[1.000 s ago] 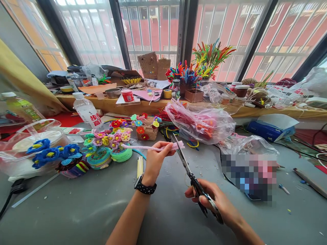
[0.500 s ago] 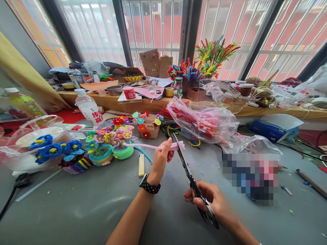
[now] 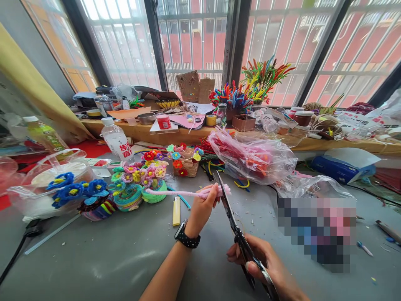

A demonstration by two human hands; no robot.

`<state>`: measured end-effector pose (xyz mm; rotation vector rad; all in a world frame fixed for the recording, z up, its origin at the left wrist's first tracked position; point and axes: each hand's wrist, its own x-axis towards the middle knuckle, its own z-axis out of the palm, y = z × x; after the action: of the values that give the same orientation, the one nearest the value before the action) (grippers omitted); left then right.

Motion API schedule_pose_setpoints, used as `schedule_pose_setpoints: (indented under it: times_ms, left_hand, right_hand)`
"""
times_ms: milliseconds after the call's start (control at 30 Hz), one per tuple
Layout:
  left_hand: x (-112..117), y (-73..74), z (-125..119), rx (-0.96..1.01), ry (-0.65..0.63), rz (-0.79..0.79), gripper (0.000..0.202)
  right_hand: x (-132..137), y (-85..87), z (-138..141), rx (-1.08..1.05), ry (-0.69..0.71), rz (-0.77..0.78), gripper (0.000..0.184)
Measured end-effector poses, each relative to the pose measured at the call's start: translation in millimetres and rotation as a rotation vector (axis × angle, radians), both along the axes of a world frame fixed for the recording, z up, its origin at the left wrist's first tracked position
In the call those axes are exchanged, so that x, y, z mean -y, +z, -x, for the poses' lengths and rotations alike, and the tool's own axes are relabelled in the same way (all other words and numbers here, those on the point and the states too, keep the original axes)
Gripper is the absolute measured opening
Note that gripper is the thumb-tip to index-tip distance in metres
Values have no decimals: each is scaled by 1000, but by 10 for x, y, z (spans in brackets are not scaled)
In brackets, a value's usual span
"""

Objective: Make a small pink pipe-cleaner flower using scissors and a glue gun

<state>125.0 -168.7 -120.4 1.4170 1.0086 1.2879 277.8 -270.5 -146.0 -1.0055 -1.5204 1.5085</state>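
Note:
My left hand [image 3: 203,209], with a dotted black watch band at the wrist, is closed on a pale pink pipe cleaner flower piece [image 3: 178,192]. Its long stem points left and its bunched end sticks out to the right of my fingers. My right hand [image 3: 261,259] grips black-handled scissors [image 3: 229,213]. The narrow blades point up and away, crossing the bunched end beside my left fingertips; whether they touch it I cannot tell. A yellow lighter [image 3: 176,211] lies left of my left hand, near a blue pipe cleaner [image 3: 184,202].
Small pots of pipe cleaner flowers [image 3: 153,193] and a woven basket [image 3: 185,164] stand at the left. Behind are a plastic bag of pink pipe cleaners [image 3: 250,156] and a water bottle [image 3: 116,142]. A clear bag [image 3: 328,186], partly pixelated, lies right. Scraps dot the grey table [image 3: 119,263].
The view has tilted up slightly, so the scene sits lower and a bit to the right. Both hands keep their grips, and the scissors stay at the pink bunch.

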Motion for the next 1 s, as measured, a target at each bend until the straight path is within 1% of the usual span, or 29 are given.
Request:
schedule_pose_setpoints:
  times_ms: [167,300,433,567,833,1000]
  left_hand:
    - [45,3,-30,-98,-40,-60,39]
    - [56,-30,-52,-139,-71,-50,39]
    - [57,-63,-65,-113,-78,-23,39]
    - [66,-64,-80,-82,-38,-1,39]
    - [74,-83,-109,-53,-39,-11,39]
    - [57,-74,-89,-62,-27,-20,37]
  right_hand:
    - [0,-7,2,16,6,-36,55]
    - [33,-10,61,-47,20,19,56]
    - [47,-50,106,-101,44,102,52]
    - [34,-105,83,-141,44,124,53]
    - [14,-67,104,-93,28,122,50]
    - [10,-120,94,-42,30,140,46]
